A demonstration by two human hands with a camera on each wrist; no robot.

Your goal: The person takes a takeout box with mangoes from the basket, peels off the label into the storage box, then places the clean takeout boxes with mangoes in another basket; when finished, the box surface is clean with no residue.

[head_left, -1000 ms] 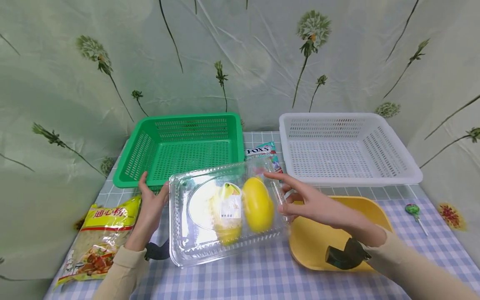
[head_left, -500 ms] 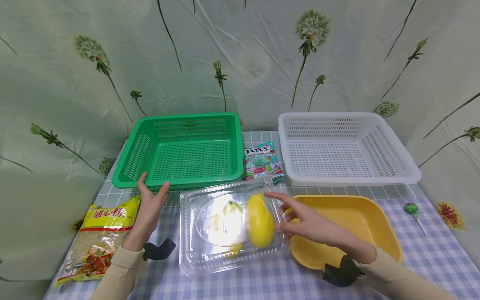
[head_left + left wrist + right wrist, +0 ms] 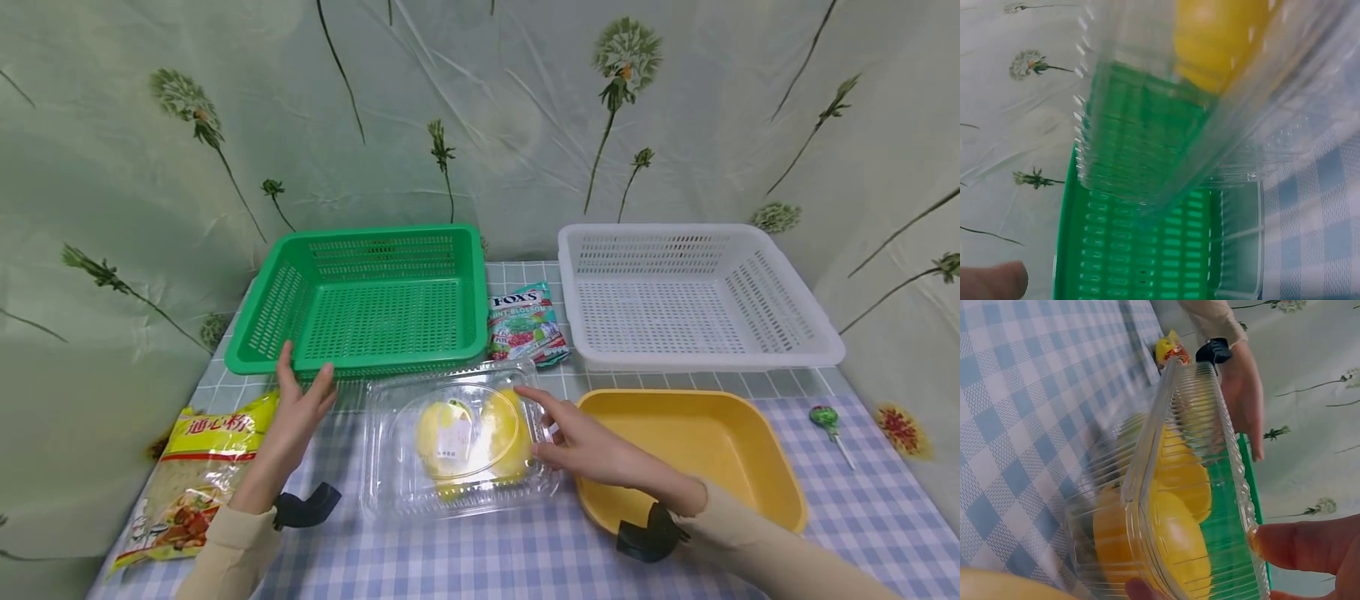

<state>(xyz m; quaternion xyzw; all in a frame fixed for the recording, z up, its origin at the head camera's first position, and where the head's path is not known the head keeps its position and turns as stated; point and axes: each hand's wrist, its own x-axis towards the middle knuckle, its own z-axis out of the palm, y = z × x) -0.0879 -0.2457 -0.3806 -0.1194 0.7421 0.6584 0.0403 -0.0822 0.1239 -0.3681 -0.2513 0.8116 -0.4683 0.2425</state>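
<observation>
A clear plastic clamshell box (image 3: 393, 479) with yellow mango-like fruits (image 3: 506, 442) and a white label inside lies near the middle of the table. My right hand (image 3: 596, 446) grips its right side; in the right wrist view the thumb (image 3: 1300, 547) presses the lid's rim and another fingertip shows by the box's side. Whether the box bears fully on the cloth, I cannot tell. My left hand (image 3: 296, 417) stands apart from the box, fingers spread, by the front rim of the green basket (image 3: 360, 364). One left fingertip (image 3: 997, 281) shows in the left wrist view.
A white basket (image 3: 705, 360) stands at the back right, with a yellow tub (image 3: 693, 442) in front of it. Between the baskets lies a FOX'S candy bag (image 3: 525, 325). A pasta bag (image 3: 202, 475) is at the left, a lollipop (image 3: 825, 419) at the right.
The clear box has been lowered and levelled, with the right hand moving down and left alongside it. The candy bag is now uncovered. My left hand has barely moved, its fingers now apart from the box.
</observation>
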